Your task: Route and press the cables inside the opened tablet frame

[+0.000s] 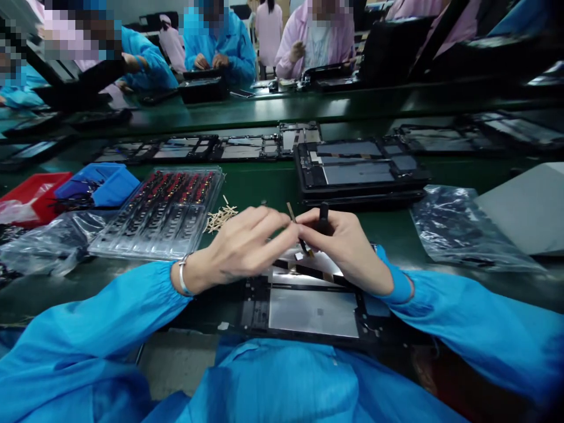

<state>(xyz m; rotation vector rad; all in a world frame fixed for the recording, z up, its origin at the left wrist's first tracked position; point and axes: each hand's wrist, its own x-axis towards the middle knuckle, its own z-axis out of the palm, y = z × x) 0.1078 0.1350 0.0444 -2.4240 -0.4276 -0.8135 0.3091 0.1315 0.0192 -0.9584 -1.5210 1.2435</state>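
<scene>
My left hand (247, 244) and my right hand (346, 247) meet over an open tablet frame (312, 311) lying at the table's near edge. The left fingers pinch a thin tan strip (291, 212) together with the right fingertips. My right hand also grips a dark pen-like tool (324, 216) that points down toward the frame's upper edge. A bracelet sits on my left wrist. Both arms wear blue sleeves.
A clear tray of small parts (165, 214) lies left of the hands, with loose tan strips (221, 216) beside it. Stacked tablet frames (356, 170) sit behind. Plastic bags (458, 229), a blue bin (99, 183) and a red bin (33, 197) flank them. Other people work across the belt.
</scene>
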